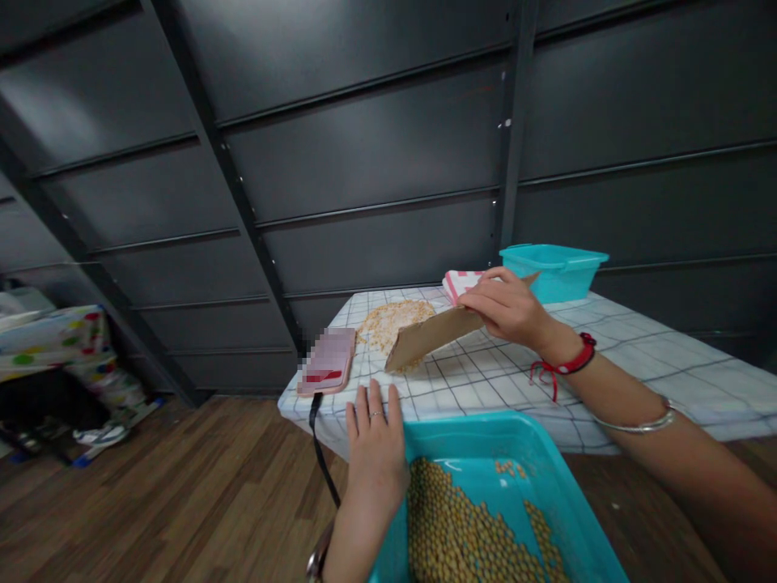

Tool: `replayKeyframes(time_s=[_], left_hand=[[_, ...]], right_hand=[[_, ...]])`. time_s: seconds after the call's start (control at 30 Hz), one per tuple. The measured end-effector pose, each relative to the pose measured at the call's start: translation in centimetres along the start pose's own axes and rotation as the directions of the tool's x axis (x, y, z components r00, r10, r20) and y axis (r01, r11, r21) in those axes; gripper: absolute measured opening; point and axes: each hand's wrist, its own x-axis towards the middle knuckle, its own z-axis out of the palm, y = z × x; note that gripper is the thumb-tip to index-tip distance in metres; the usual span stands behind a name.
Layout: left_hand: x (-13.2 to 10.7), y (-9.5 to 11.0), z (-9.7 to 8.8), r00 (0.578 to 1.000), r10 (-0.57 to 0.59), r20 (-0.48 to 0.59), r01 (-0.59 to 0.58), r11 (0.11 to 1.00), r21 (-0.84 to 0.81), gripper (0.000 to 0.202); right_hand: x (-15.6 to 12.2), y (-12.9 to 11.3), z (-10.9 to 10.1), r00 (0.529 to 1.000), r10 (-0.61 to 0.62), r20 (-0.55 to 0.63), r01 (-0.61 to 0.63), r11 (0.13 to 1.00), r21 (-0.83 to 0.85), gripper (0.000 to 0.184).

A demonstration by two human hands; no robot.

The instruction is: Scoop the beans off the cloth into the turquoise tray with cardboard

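My right hand (507,308) is closed on a brown piece of cardboard (430,336), holding it tilted with its lower end touching the checked tablecloth (515,372) beside a pile of yellow grains (392,320). My left hand (376,441) grips the near left edge of a turquoise tray (515,437), fingers together over the rim and the table's edge. Several yellow beans (461,534) lie in the tray. A red cord and a silver bangle circle my right wrist.
A pink phone (328,360) with a black cable lies at the table's left corner. A folded pink-and-white cloth (461,283) and a second turquoise tub (555,271) stand at the back. Dark wall panels rise behind; wooden floor and clutter are at the left.
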Motion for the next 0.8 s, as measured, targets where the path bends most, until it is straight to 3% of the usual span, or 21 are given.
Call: replayKeyframes(time_s=[0.2,0.47,0.8], left_hand=[[0.0,0.0,0.1,1.0,-0.003,-0.021,0.003,1.0,0.007,0.074],[0.2,0.4,-1.4,0.993,-0.046,0.104,0.044,0.999,0.022,0.076],[0.2,0.5,-1.3,0.997,-0.047,0.069,0.045,0.998,0.033,0.074]], right_hand=[[0.4,-0.6,0.5,1.0,-0.013,-0.001,0.013,1.0,-0.016,0.025],[0.9,-1.5,-1.1,0.997,-0.074,0.005,0.074,0.997,-0.03,0.023],[0.5,-1.6,-2.6,0.997,-0.07,-0.008,0.069,0.994,-0.084,0.019]])
